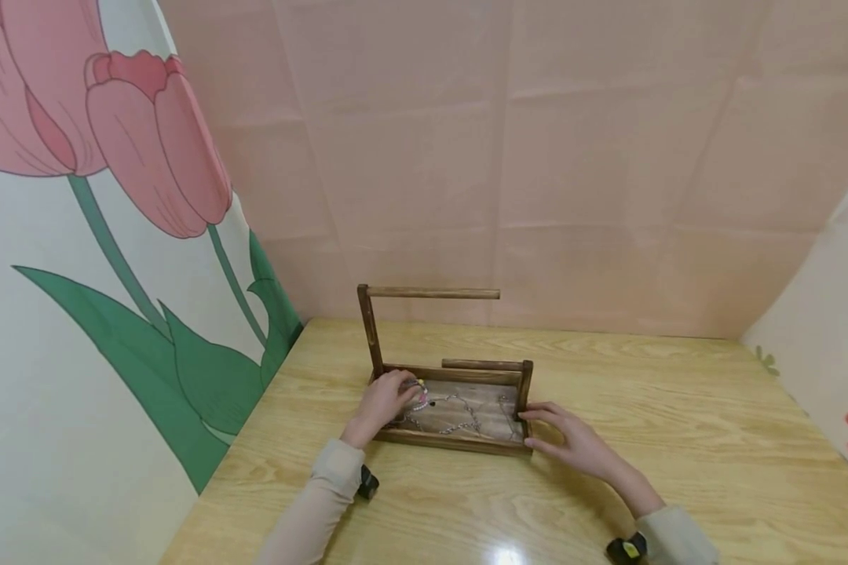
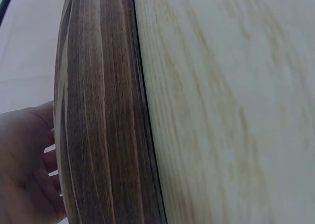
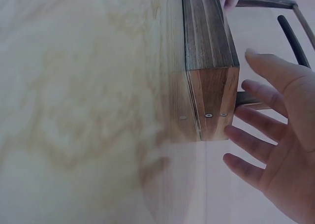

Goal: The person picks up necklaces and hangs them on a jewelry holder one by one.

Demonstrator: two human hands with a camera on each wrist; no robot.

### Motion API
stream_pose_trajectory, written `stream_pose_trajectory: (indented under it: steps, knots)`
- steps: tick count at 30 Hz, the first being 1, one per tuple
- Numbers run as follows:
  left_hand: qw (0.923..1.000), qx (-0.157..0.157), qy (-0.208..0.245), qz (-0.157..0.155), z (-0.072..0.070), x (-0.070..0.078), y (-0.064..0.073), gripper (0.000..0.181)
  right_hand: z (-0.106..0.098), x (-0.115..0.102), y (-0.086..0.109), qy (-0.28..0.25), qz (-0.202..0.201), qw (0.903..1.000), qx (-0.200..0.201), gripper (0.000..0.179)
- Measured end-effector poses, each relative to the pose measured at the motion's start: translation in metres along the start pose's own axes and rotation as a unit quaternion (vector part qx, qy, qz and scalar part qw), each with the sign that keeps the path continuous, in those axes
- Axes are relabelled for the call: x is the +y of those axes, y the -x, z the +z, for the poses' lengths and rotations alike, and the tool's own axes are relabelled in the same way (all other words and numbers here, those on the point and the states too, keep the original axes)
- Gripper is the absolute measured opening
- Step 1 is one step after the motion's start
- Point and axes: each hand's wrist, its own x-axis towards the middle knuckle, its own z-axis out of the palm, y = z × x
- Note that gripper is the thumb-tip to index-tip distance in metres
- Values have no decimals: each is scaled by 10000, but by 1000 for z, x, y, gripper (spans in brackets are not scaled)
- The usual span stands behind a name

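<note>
A dark brown wooden tray [image 1: 459, 446] with two upright corner posts and rails stands on the table. Inside it lie a silver chain [image 1: 469, 412] and a small beaded bracelet [image 1: 422, 399] with pink, white and yellow beads. My left hand [image 1: 383, 404] reaches over the tray's left end, its fingertips pinching the bracelet's upper part. The tray's side wall [image 2: 103, 115] hides part of that hand in the left wrist view. My right hand [image 1: 575, 439] is at the tray's right end, fingers spread and relaxed [image 3: 290, 125], with fingertips at the end wall.
The tray's tall left post carries a long rail [image 1: 431, 293]; a shorter rail [image 1: 484, 365] joins the right post. The light wood table [image 1: 678, 424] extends around it. A pink cloth backdrop [image 1: 572, 173] hangs behind, and a tulip-printed sheet [image 1: 56, 329] is at left.
</note>
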Motion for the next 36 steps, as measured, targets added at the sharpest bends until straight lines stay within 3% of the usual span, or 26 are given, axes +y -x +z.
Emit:
stream_pose_trajectory:
  steps: [16,26,36]
  knots:
    - [9998,-180,-23,106,6,10,-7,25,-3,3,6,-312,-31,9990,-328,34]
    - [9986,-247,390,-239,12,9,-9,24,-4,2,7,-340,-74,9980,-529,33]
    - [9967,-347,473,-564,15,13,-11,20,-1,5,11,-364,-223,9976,-538,34]
